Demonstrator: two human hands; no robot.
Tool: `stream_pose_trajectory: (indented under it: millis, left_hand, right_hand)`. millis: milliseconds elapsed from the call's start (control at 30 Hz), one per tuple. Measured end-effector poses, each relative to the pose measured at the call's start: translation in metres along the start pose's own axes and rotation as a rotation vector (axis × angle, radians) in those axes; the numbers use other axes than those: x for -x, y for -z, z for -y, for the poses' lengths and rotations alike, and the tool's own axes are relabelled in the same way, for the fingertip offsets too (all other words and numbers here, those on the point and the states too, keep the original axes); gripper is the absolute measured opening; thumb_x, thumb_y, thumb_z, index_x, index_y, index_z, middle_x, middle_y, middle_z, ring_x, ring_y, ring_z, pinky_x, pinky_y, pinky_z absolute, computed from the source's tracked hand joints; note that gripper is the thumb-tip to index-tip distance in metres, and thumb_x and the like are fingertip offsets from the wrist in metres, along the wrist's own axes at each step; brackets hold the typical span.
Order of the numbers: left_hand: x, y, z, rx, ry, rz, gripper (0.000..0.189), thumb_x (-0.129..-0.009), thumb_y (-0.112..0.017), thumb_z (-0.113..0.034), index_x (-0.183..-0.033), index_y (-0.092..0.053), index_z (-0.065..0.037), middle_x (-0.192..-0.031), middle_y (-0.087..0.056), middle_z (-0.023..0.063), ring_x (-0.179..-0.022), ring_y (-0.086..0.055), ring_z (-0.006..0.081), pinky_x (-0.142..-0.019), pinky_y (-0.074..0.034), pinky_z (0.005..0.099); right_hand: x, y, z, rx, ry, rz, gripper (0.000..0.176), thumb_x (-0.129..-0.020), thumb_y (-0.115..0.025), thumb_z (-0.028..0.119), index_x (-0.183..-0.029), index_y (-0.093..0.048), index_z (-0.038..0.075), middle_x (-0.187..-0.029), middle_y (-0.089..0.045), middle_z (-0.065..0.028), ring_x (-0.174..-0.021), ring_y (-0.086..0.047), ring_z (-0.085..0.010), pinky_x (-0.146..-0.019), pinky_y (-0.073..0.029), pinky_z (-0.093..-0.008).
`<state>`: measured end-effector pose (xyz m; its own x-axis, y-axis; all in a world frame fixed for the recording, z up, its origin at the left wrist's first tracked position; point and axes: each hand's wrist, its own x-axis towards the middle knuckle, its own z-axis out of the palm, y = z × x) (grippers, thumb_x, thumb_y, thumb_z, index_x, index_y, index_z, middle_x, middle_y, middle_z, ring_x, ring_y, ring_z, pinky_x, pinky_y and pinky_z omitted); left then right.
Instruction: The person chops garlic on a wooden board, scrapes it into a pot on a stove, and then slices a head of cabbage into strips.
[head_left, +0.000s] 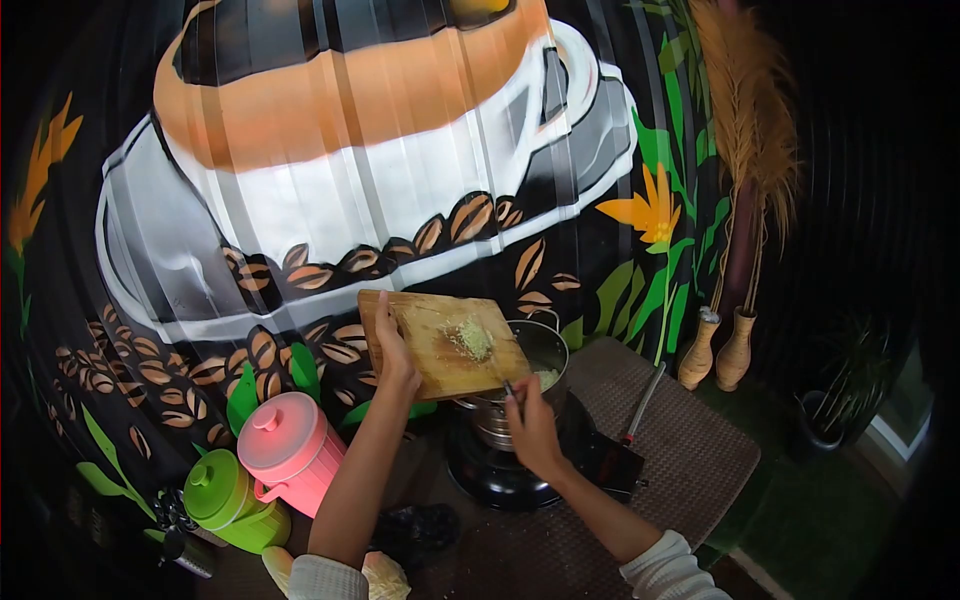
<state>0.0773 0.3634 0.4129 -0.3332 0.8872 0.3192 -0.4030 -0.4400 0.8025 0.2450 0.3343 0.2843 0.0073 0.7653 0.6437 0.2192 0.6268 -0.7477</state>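
One rectangular wooden cutting board (430, 330), bearing one heap of fine pale-green chopped pieces (470, 340), is tilted over the left side of one round metal pot (560, 352) on one black stove (490, 490). Left hand (392, 350): raised, clamped on the board's left edge, thumb on the upper face. Right hand (533, 425): forearm angled in from the near right, fingers closed around one slim tool handle (508, 388) at the board's near-right corner. Two lidded jugs, one pink (290, 445), one green (232, 495), stand at near left
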Motion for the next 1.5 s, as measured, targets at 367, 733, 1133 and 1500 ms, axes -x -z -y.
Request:
stream_pose_trajectory:
  millis: [367, 733, 1133, 1500]
  left_hand:
    - [0.014, -0.028, 0.001, 0.099, -0.027, -0.088, 0.08, -0.09, -0.047, -0.059, -0.145, -0.026, -0.006, -0.145, -0.035, 0.016, -0.129, -0.038, 0.0252, -0.108, -0.028, 0.0339]
    - [0.023, -0.032, 0.013, 0.136, -0.118, -0.124, 0.07, -0.09, -0.042, -0.064, -0.128, -0.047, -0.005, -0.12, -0.055, 0.0115, -0.108, -0.055, 0.0229, -0.096, -0.042, 0.0348]
    - [0.029, -0.037, 0.012, -0.109, -0.216, 0.001, 0.089, -0.093, -0.031, -0.064, -0.15, -0.007, -0.001, -0.157, -0.01, 0.0141, -0.143, -0.016, 0.023, -0.115, -0.013, 0.0319]
    - [0.029, -0.036, 0.017, -0.1, -0.209, 0.104, 0.09, -0.093, -0.027, -0.066, -0.149, -0.014, 0.002, -0.149, -0.029, 0.0143, -0.136, -0.031, 0.0232, -0.112, -0.021, 0.0307]
  right_hand:
    - [-0.002, -0.04, 0.032, 0.173, 0.139, 0.171, 0.022, -0.093, -0.05, 0.01, -0.108, -0.04, -0.001, -0.098, -0.058, -0.0285, -0.084, -0.059, -0.0484, -0.068, -0.047, -0.0523]
    - [-0.015, -0.038, 0.02, 0.171, -0.05, 0.174, 0.02, -0.094, -0.05, 0.01, -0.102, -0.038, -0.004, -0.086, -0.058, -0.0333, -0.088, -0.056, -0.0512, -0.072, -0.044, -0.0528]
    - [-0.011, -0.021, 0.014, -0.084, -0.457, 0.109, 0.023, -0.095, -0.051, 0.011, -0.103, -0.036, -0.004, -0.061, -0.059, -0.0171, -0.041, -0.058, -0.0211, -0.036, -0.042, -0.034]
    - [-0.021, -0.054, 0.023, 0.032, 0.016, 0.077, 0.025, -0.092, -0.054, 0.008, -0.105, -0.037, -0.006, -0.078, -0.058, -0.0289, -0.076, -0.061, -0.0465, -0.068, -0.045, -0.0508]
